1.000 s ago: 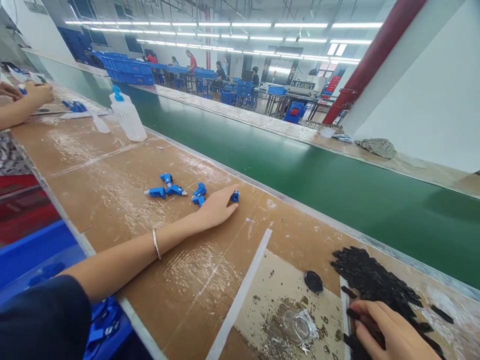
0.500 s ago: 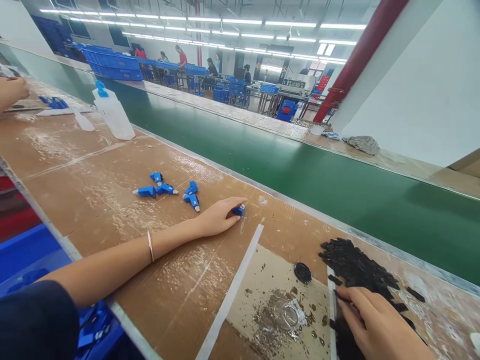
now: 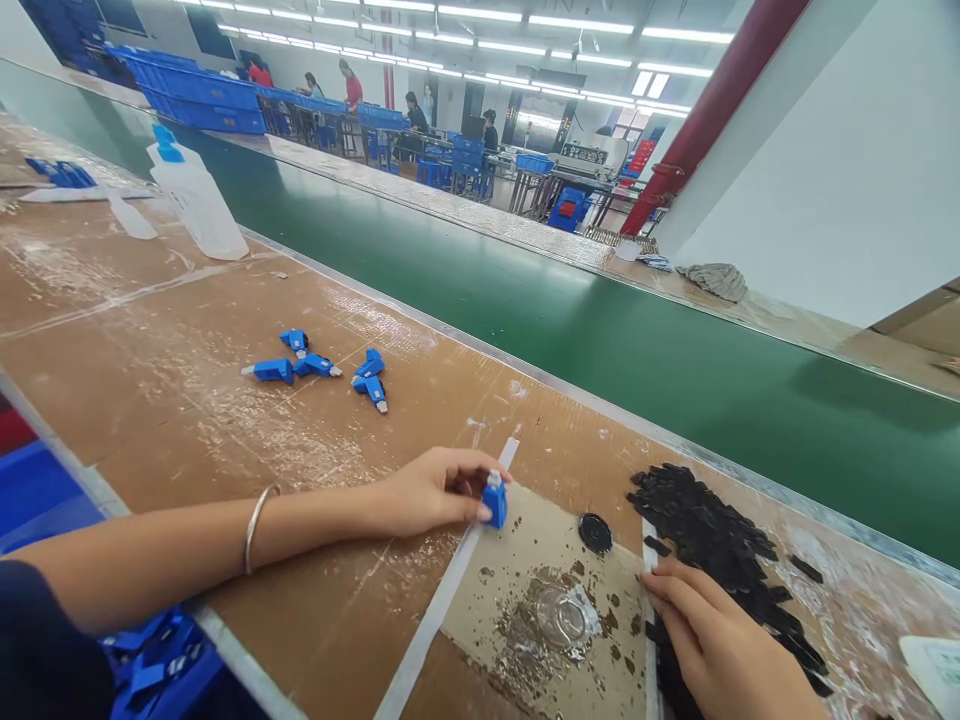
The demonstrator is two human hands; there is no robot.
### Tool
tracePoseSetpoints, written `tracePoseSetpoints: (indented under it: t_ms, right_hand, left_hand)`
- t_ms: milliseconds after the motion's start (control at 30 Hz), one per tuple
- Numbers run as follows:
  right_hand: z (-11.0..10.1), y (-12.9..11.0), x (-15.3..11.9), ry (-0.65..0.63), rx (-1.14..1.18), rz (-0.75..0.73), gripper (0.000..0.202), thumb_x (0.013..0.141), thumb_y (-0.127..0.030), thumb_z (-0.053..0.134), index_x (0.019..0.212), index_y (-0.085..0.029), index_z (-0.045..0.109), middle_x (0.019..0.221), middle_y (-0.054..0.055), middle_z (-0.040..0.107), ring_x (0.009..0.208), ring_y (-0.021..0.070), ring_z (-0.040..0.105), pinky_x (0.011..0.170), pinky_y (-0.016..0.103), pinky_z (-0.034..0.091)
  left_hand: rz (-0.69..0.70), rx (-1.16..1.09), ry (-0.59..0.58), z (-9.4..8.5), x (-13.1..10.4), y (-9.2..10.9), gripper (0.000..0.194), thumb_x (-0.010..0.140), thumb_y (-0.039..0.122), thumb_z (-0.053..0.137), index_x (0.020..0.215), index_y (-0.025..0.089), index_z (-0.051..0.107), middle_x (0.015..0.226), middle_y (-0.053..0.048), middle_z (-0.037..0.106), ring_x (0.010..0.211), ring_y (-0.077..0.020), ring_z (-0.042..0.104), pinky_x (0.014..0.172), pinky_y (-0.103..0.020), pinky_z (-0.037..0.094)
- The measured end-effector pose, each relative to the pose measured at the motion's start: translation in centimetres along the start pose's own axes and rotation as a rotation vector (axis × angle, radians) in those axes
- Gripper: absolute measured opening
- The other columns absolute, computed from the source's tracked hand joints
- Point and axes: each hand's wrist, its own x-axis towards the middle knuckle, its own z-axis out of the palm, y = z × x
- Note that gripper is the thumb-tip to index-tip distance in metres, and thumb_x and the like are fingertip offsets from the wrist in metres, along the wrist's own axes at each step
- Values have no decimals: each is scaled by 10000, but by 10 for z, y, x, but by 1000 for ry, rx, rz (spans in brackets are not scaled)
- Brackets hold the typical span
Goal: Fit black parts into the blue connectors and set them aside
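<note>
My left hand [image 3: 442,490] pinches a small blue plastic part [image 3: 495,503] with a whitish tip, held upright over the left edge of the stained beige sheet [image 3: 525,570]. My right hand [image 3: 720,630] is closed, thumb against forefinger, beside a heap of small black strips [image 3: 697,520]. A bit of a dark strip [image 3: 643,578] peeks from its fingertips; the fingers cover most of it. Between the hands, a clear round dish [image 3: 562,615] sits on wet-looking spots, near a round black lid [image 3: 595,533]. Several more blue parts [image 3: 274,371] lie on the brown tabletop to the left.
A white bottle with a blue cap [image 3: 199,205] stands back left. Beyond the table's metal edge runs a green conveyor belt [image 3: 450,280]. Below the table's near side is a blue bin of blue parts [image 3: 161,665]. People work at far tables.
My left hand has drawn nearer and right with the blue part, now turned upright above the sheet's edge. My right hand has shifted slightly left at the black heap. The view has moved a little.
</note>
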Motion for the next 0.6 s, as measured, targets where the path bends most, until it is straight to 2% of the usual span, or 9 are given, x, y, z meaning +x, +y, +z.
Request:
tracePoseSetpoints:
  t_ms: [67,133,233,367,500,600]
  right_hand:
    - [0,6,-2,-66,84,56,254,955,-196,410,915,-203,661,932,50,733,744,124,735,617,155,563]
    - [0,12,-3,-118,162,94,198,955,-222,438,926,-219,634,874,13,724,690,92,722,616,119,549]
    - [-2,13,-2,-169,244,143,155,948,-251,474,967,-224,626,869,-1,715,670,79,716,621,103,543]
    - [-14,1,6,-136,338,175,129,950,-301,519,1010,-250,620,1031,19,708,821,92,732,713,112,550]
    - [-28,-12,16,-42,323,-43,187,963,-301,526,1134,-244,579,1162,31,712,1039,107,695,922,152,507]
    - [-35,-22,21,-20,320,-216,275,961,-251,524,1230,-200,537,1136,29,730,1030,84,694,982,137,452]
  left_hand:
    - [-36,-96,-111,9,-8,2,387,789,255,722,1151,141,653,964,-59,700,827,-130,617,796,-272,499]
    - [-48,-73,-163,13,-12,3,381,769,234,740,1134,148,672,953,-51,699,833,-127,599,799,-263,481]
    - [-61,-117,-178,12,-12,3,368,778,202,727,1137,156,666,956,-45,697,827,-122,594,786,-255,475]
    - [-65,-197,-188,10,-10,2,363,791,195,725,1143,152,649,983,-54,696,848,-125,609,808,-265,484]
    - [-62,-182,-188,10,-10,1,359,784,179,729,1134,159,653,972,-49,698,850,-126,614,820,-271,484]
    - [-66,-155,-199,10,-9,1,359,783,173,735,1132,162,653,979,-48,701,861,-131,619,835,-278,484]
